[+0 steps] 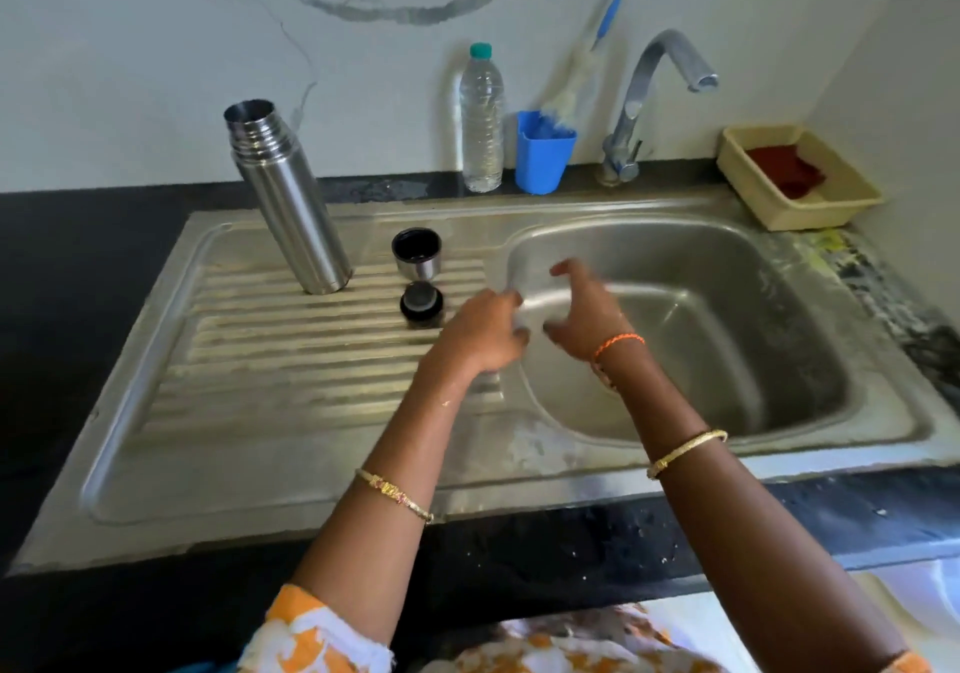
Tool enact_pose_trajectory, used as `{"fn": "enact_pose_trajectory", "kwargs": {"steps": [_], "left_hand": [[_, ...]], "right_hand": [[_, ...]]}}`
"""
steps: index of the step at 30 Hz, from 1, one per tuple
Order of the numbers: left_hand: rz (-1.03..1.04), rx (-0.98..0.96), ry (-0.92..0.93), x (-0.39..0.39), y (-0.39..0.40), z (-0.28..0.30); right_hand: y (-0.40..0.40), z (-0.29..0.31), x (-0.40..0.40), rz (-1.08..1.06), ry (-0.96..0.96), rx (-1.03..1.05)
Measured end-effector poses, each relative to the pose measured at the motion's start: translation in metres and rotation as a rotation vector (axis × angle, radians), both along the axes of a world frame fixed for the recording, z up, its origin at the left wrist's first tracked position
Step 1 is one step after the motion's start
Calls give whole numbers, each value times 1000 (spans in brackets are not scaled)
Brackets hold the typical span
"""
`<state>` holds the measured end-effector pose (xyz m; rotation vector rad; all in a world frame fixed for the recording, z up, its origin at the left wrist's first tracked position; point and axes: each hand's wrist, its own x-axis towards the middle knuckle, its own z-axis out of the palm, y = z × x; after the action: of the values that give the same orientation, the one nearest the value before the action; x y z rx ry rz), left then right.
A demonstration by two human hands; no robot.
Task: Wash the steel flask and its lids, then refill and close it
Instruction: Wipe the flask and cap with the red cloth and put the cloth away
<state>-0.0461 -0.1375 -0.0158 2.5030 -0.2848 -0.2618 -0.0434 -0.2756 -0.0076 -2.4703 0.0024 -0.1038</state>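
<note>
The steel flask [291, 199] stands upright and open on the drainboard at the back left. To its right are its two lids: the steel cup lid [416, 252], mouth up with a black inside, and in front of it the small black stopper [422, 304]. Both hands hover over the left rim of the sink basin [727, 319], blurred by motion. My left hand [483, 332] has its fingers curled; a pale patch beside them cannot be told apart from the sink rim. My right hand [587, 311] faces it with fingers spread, holding nothing. Neither hand touches the flask or the lids.
Behind the sink stand a clear plastic water bottle [482, 119] and a blue cup [543, 150] holding a bottle brush [576, 80]. The tap [654, 95], not running, arches over the basin. A beige tray [810, 210] with a red cloth sits at the back right. Black counter surrounds the sink.
</note>
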Motion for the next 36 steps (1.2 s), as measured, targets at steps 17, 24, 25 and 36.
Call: {"fn": "enact_pose_trajectory", "kwargs": {"steps": [17,24,25,36], "left_hand": [[80,-526,251,150,-254,27],[203,-334,86,218,-359,22],[233,-357,121,225,-368,19],[403,-849,407,251,-369,-6]], "right_hand": [[-286,45,104,-500,-171,81],[-382,35,211,-183,42,-82],[-387,28,224,-92,91,-143],[-381,-27,292,-18,141,-564]]}}
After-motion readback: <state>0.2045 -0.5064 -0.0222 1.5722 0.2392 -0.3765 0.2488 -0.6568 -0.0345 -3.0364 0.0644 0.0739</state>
